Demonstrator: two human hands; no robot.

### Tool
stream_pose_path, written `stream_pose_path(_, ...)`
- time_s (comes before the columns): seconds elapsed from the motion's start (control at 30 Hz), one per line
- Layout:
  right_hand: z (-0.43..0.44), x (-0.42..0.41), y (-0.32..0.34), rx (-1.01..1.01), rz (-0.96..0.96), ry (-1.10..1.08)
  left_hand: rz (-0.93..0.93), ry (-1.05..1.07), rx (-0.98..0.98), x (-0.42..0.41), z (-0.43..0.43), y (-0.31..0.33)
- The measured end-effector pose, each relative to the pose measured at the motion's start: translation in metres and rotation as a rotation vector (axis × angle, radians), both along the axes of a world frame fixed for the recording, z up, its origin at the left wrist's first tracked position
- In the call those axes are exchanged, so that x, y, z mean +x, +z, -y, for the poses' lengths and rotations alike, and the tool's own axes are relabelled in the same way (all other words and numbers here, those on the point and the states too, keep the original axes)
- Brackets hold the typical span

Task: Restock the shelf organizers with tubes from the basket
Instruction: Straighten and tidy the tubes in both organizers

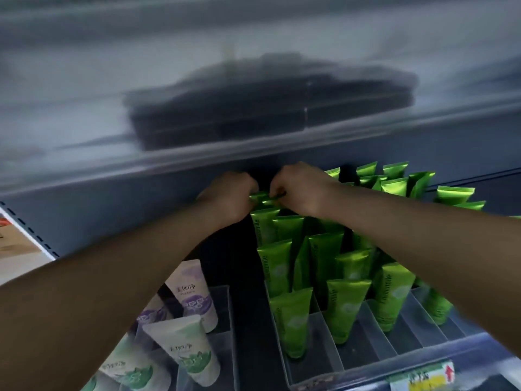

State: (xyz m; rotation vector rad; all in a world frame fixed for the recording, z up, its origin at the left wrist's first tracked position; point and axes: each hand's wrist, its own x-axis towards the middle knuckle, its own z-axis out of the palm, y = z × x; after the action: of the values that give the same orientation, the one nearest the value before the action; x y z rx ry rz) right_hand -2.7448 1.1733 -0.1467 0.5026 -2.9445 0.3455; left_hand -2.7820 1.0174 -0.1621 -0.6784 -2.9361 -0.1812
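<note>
Hands meet at the back row of the organizer (363,342). Your left hand (228,196) and right hand (298,190) both have their fingers curled onto the flat crimped top of a green tube (263,196), pinching it from either side. That tube stands crimp-up at the rear of the leftmost lane, just under the upper shelf (84,176), with the other green tubes (290,325) lined up in front of it.

Judge it light and soft-walled. The body will likely dent and the glossy skin may slip, so the stiff crimp you hold is the better place to grip. Pushed from the top only, it could tip against its neighbours, so guide it straight down between the dividers.

Pale tubes (194,354) lean in the left organizer (222,306). No basket is in view.
</note>
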Motion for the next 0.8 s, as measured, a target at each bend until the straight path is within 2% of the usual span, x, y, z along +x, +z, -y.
stream_pose_path(0.27, 0.011, -0.008, 0.001, -0.091, 0.045, -0.012, 0.015, 0.033, -0.014, -0.001, 0.001, 0.007)
stream_pose_path(0.8, 0.013, -0.008, 0.002, -0.121, 0.078, 0.031, 0.03, 0.038, -0.017, -0.004, 0.002, 0.01)
